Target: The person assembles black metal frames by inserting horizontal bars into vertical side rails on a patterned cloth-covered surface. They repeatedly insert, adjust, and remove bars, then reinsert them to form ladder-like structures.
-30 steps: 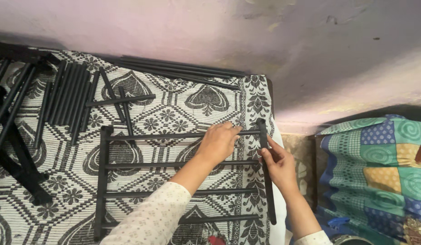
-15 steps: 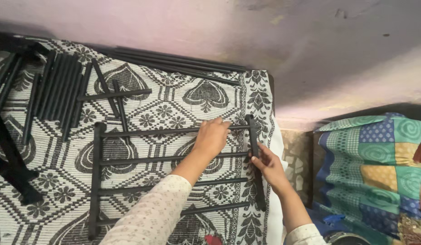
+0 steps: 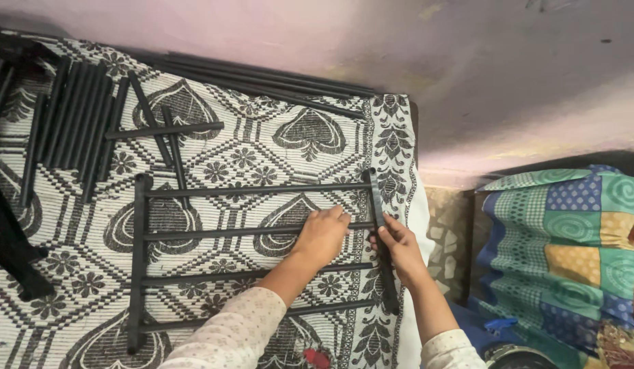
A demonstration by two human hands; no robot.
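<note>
A black rack frame lies flat on a black-and-white patterned mat. It has several horizontal rods between a left rail and a right rail. My left hand lies on the second rod near its right end, fingers curled over it. My right hand grips the right rail at about the same height, thumb against the rail's inner side. Both sleeves are pale and dotted.
Several loose black rods lie in a bundle at the upper left, with two crossed ones beside them. Long rods run along the wall. Another black frame part lies at the left edge. A colourful quilt lies to the right.
My left hand has moved down from the top rod to the second rod. My right hand has stayed on the right rail, and the rail now sits closer in against the rod ends.
</note>
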